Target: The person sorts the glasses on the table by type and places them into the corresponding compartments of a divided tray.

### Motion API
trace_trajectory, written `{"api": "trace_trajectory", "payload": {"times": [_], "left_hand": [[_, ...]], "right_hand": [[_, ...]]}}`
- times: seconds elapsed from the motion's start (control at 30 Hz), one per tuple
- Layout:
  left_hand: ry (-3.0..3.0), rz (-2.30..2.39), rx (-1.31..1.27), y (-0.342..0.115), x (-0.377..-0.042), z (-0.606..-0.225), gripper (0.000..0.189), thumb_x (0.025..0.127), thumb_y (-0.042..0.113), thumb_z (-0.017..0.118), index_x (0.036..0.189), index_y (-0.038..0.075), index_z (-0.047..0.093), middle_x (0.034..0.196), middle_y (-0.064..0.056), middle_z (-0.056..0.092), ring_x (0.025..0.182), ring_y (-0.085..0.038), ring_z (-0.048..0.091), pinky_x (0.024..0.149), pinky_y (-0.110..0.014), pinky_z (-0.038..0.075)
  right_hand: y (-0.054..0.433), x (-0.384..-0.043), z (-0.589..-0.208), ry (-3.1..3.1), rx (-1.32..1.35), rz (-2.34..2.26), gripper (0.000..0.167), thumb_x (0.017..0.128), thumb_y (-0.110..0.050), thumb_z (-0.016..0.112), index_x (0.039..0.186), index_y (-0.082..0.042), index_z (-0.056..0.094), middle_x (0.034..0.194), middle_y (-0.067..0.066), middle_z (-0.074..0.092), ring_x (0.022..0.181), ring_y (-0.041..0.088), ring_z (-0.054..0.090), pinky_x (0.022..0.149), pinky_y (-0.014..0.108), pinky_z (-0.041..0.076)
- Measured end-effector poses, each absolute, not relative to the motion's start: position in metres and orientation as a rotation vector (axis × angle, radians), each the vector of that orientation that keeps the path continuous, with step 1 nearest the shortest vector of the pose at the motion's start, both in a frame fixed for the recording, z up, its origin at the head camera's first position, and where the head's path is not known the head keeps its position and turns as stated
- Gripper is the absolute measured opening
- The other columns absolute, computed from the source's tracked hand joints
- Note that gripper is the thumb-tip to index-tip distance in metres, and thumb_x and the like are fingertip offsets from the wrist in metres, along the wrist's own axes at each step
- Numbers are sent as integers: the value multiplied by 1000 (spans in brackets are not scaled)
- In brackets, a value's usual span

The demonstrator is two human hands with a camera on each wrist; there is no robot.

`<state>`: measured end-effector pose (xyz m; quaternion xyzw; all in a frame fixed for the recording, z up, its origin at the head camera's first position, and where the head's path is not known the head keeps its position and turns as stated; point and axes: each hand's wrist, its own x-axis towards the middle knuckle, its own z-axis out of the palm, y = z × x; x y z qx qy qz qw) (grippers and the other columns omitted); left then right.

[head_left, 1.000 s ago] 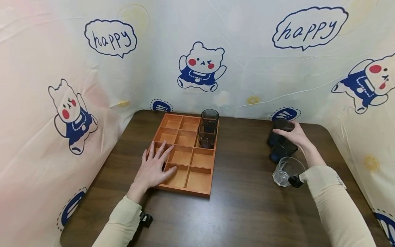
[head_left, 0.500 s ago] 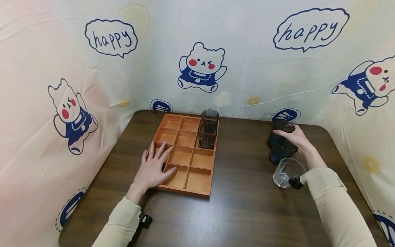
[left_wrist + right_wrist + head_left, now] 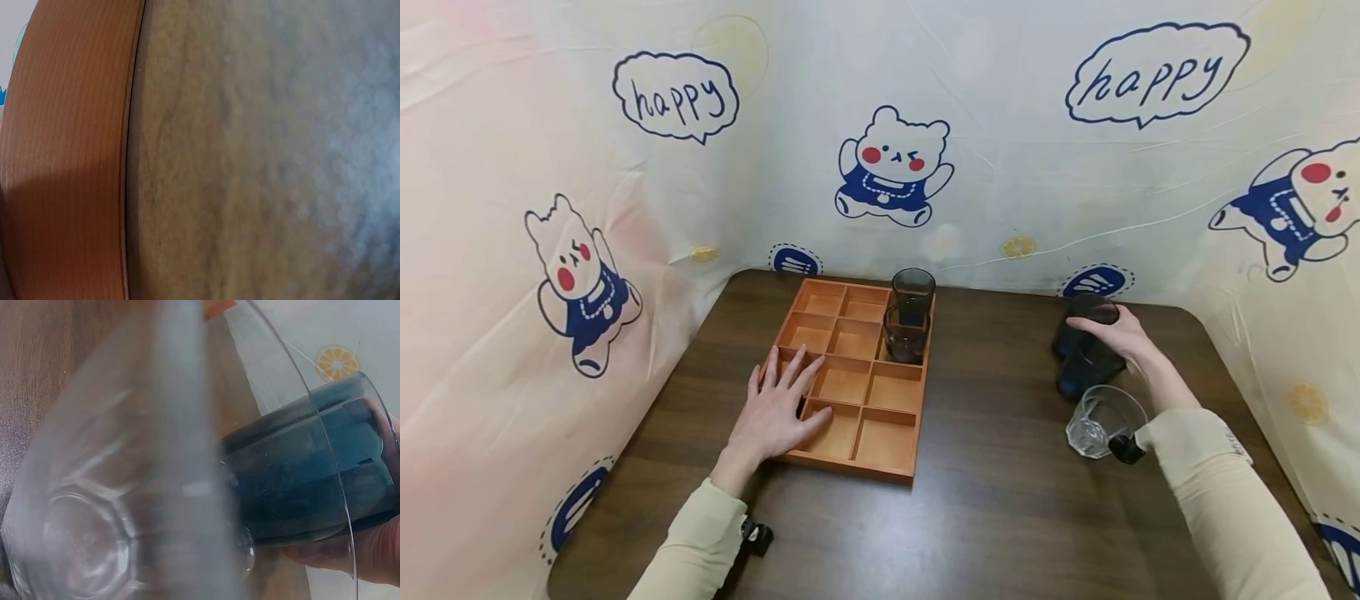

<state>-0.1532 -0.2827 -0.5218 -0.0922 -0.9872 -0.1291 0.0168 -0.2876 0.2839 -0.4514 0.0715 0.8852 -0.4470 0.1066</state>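
At the back right, my right hand (image 3: pixel 1122 335) grips a dark tinted glass (image 3: pixel 1092 307), thumb on the near side and fingers behind it. Another dark glass (image 3: pixel 1084 372) stands just in front. Nearer still is a clear glass (image 3: pixel 1090 430) with a faceted base; it fills much of the right wrist view, with the blue-tinted glass (image 3: pixel 294 481) behind it. My left hand (image 3: pixel 769 418) rests with spread fingers on the left side of an orange wooden divided tray (image 3: pixel 886 478). Two dark glasses, one at the back (image 3: pixel 913 282) and one before it (image 3: pixel 906 340), stand in its right-hand compartments.
All this is on a dark wooden table (image 3: pixel 992 500) with rounded far corners. A printed cloth (image 3: pixel 1000 183) hangs behind it and along both sides. In the left wrist view, the tray's outer wall (image 3: pixel 69 137) rises beside the tabletop.
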Motion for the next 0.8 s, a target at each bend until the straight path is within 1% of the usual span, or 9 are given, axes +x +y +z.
{"api": "trace_trajectory", "payload": {"times": [0.13, 0.27, 0.33, 0.57, 0.67, 0.8], "left_hand": [[-3073, -404, -284, -283, -153, -522, 91, 99, 68, 65, 175, 34, 29, 187, -6, 15, 172, -50, -2, 132, -81, 9], [-3075, -398, -281, -283, -153, -522, 91, 99, 68, 65, 175, 34, 29, 188, -6, 14, 173, -50, -2, 132, -81, 10], [-3072, -395, -283, -283, -154, -522, 91, 99, 69, 65, 175, 34, 29, 188, -6, 15, 173, -50, -2, 132, -81, 10], [-3070, -407, -283, -284, -152, -521, 91, 99, 68, 65, 175, 34, 29, 187, -6, 15, 173, -50, -2, 132, -81, 10], [-3074, -405, -283, -284, -152, -521, 91, 99, 68, 65, 175, 34, 29, 188, -5, 14, 173, -50, -2, 132, -81, 9], [-3063, -404, -290, -285, -152, -521, 91, 99, 68, 65, 175, 35, 29, 187, -6, 15, 172, -50, -1, 132, -81, 10]], "right_hand": [[284, -287, -451, 2581, 228, -1316, 104, 104, -57, 64, 170, 9, 18, 176, 40, 19, 163, 54, 25, 135, 66, 26], [286, -287, -449, 2551, 249, -1309, 112, 103, -60, 64, 172, 8, 9, 179, 38, 11, 165, 54, 20, 135, 67, 24], [286, -287, -449, 2542, 252, -1317, 113, 103, -61, 64, 173, 7, 6, 180, 37, 9, 165, 54, 20, 135, 68, 24], [286, -286, -448, 2531, 239, -1366, 105, 104, -57, 67, 172, 5, 16, 177, 36, 19, 160, 50, 27, 133, 66, 28], [286, -285, -446, 2530, 237, -1367, 106, 104, -55, 67, 173, 4, 14, 178, 36, 16, 162, 51, 25, 133, 67, 28], [285, -284, -446, 2539, 230, -1371, 104, 104, -54, 68, 173, 3, 16, 178, 37, 18, 161, 53, 25, 132, 68, 29]]}}
